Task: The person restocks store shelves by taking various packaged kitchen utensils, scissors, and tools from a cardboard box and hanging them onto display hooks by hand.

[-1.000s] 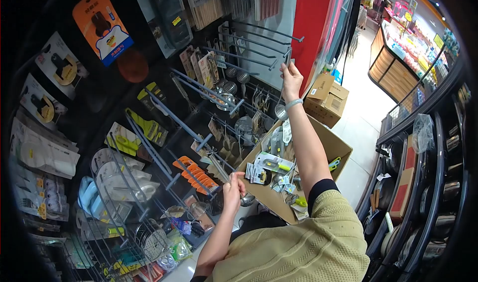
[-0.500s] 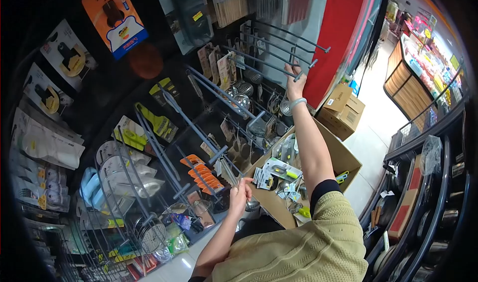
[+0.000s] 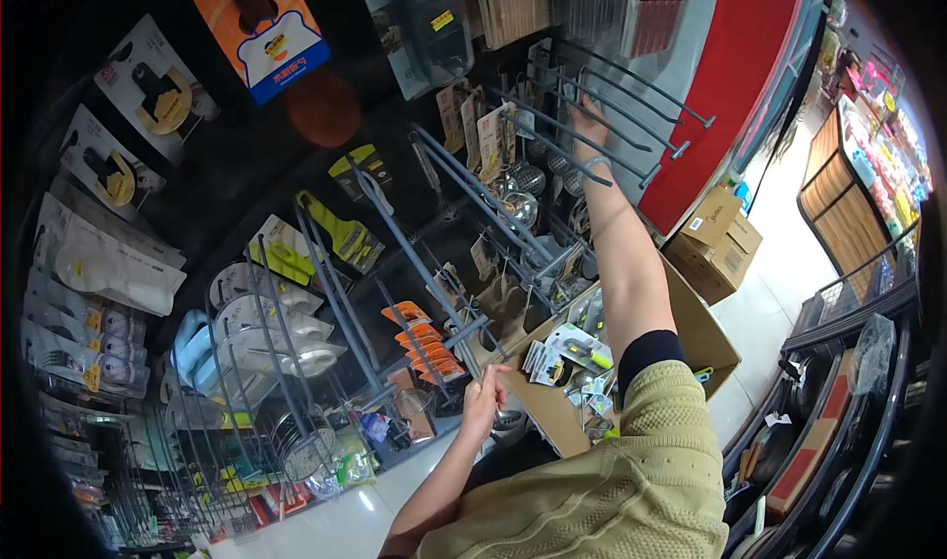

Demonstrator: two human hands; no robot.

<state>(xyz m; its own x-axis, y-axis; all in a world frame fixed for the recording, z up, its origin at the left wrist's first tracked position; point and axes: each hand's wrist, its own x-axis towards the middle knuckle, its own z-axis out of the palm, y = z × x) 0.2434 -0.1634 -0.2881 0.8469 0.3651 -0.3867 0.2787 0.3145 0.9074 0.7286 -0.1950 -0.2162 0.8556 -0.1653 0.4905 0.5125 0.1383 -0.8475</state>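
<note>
My right hand [image 3: 590,130] reaches in among the long metal hooks [image 3: 631,140] at the upper right. Its fingers are closed at the thin metal handle of a skimmer, whose perforated head [image 3: 572,182] hangs below, partly behind my wrist. Other metal ladles and skimmers [image 3: 520,207] hang just left of it. Low in the middle, my left hand [image 3: 481,401] is wrapped round the slim handle of a metal utensil. A rounded metal head [image 3: 508,421] shows beneath that hand, like a ladle's; its full shape is hidden.
An open cardboard box [image 3: 552,416] with packaged utensils stands before me. Orange-carded items [image 3: 424,342] and green-handled tools [image 3: 340,233] hang on the left. A closed carton [image 3: 715,248] sits on the floor by the red panel [image 3: 725,85]. Pan shelves [image 3: 819,431] line the right.
My right hand has moved deeper along the hooks, toward the wall, with the skimmer. My left hand stays low, closed on its utensil. The view has shifted, so the display sits farther right.
</note>
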